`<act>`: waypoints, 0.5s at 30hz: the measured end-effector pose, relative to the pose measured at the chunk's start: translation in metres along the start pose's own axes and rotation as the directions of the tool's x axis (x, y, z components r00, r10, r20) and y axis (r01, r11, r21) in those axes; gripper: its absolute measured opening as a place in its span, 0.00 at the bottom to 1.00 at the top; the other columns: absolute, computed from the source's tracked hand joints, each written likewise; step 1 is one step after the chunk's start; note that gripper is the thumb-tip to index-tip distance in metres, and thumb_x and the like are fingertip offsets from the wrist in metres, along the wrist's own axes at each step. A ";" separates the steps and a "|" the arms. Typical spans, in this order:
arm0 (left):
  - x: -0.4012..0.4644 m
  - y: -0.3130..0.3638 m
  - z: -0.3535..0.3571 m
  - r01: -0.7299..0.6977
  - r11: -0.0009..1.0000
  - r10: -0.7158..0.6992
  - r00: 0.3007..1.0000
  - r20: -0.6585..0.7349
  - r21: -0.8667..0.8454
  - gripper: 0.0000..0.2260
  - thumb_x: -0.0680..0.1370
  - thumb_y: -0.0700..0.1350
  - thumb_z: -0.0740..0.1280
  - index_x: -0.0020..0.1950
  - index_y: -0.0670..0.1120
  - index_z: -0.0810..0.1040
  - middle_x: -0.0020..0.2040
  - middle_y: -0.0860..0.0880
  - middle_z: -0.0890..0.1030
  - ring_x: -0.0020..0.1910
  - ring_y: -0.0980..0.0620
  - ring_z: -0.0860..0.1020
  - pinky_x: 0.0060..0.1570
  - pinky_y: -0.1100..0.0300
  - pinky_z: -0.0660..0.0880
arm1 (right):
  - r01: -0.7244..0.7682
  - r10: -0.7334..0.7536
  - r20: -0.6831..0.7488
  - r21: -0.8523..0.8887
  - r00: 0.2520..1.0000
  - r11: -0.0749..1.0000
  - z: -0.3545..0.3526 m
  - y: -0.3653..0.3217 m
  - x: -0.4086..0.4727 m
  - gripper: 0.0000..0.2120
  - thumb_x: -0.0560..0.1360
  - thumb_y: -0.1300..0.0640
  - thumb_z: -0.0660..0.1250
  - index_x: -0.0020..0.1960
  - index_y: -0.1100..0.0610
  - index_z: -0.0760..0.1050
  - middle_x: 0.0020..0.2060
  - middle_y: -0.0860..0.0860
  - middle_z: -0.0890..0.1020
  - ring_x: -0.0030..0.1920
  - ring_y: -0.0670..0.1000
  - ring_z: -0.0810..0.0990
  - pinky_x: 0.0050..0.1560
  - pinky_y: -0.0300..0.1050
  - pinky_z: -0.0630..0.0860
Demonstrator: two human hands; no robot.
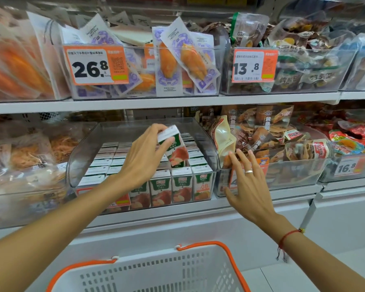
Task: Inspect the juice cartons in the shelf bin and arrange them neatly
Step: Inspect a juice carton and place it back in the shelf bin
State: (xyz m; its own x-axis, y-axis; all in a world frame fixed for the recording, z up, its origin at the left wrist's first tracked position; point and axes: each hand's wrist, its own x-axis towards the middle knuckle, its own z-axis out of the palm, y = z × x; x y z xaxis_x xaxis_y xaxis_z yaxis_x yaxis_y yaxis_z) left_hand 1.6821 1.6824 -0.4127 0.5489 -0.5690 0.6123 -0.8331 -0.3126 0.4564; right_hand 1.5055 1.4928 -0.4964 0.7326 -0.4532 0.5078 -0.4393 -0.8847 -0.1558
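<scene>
Clear shelf bin [211,144] packed with rows of juice cartons [181,184], left hand [143,157] gripping one tilted carton [176,146] above them, right hand [249,182] open, fingers spread at the neighbouring snack bin [293,173]

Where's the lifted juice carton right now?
Head view, centre: the juice carton is gripped by the left hand, tilted above the rows in the clear bin.

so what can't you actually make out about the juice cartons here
- Held carton, head view: motion blur smears its print; left hand covers one side.
- Front-row cartons: left ones hidden behind the left forearm.
- Back rows: only tops show.
- Bin's price tag: mostly covered by the forearm.
</scene>
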 end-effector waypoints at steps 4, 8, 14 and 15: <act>-0.018 0.010 -0.028 0.148 0.937 -0.188 0.977 -0.098 -0.317 0.11 0.82 0.50 0.62 0.62 0.48 0.73 0.56 0.50 0.79 0.52 0.53 0.79 0.51 0.50 0.79 | -0.007 0.009 -0.031 0.060 0.999 0.998 -0.013 -0.017 -0.003 0.39 0.75 0.50 0.69 0.79 0.56 0.53 0.79 0.55 0.53 0.79 0.57 0.45 0.77 0.60 0.52; -0.057 0.004 -0.046 0.431 0.710 -0.472 0.878 0.078 -0.557 0.13 0.80 0.50 0.64 0.62 0.46 0.76 0.59 0.48 0.80 0.55 0.55 0.78 0.51 0.60 0.77 | 0.035 -0.016 -0.055 0.375 0.998 0.926 -0.030 -0.061 -0.009 0.21 0.79 0.52 0.65 0.71 0.54 0.70 0.71 0.53 0.71 0.72 0.52 0.65 0.71 0.49 0.65; -0.134 -0.008 -0.058 0.621 0.457 -0.603 0.743 0.292 -0.637 0.07 0.78 0.48 0.67 0.51 0.48 0.81 0.38 0.54 0.86 0.41 0.59 0.84 0.33 0.68 0.78 | -0.365 -0.200 0.497 0.808 0.845 0.463 -0.040 -0.137 -0.038 0.24 0.74 0.35 0.56 0.58 0.48 0.79 0.51 0.41 0.84 0.54 0.38 0.80 0.56 0.34 0.75; -0.143 -0.011 -0.059 0.631 0.459 -0.591 0.743 0.314 -0.626 0.06 0.78 0.49 0.67 0.50 0.49 0.81 0.38 0.55 0.86 0.42 0.60 0.84 0.35 0.68 0.79 | -0.397 -0.240 0.537 0.799 0.809 0.451 -0.038 -0.144 -0.043 0.23 0.75 0.36 0.56 0.58 0.49 0.79 0.51 0.42 0.84 0.53 0.38 0.80 0.54 0.32 0.76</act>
State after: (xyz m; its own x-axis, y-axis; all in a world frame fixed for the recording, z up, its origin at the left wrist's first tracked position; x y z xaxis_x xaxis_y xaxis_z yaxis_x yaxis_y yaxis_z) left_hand 1.6168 1.8119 -0.4672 0.8788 -0.4768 -0.0182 0.0065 -0.0262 0.9996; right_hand 1.5172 1.6444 -0.4634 0.9770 -0.2133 -0.0066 -0.0733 -0.3064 -0.9491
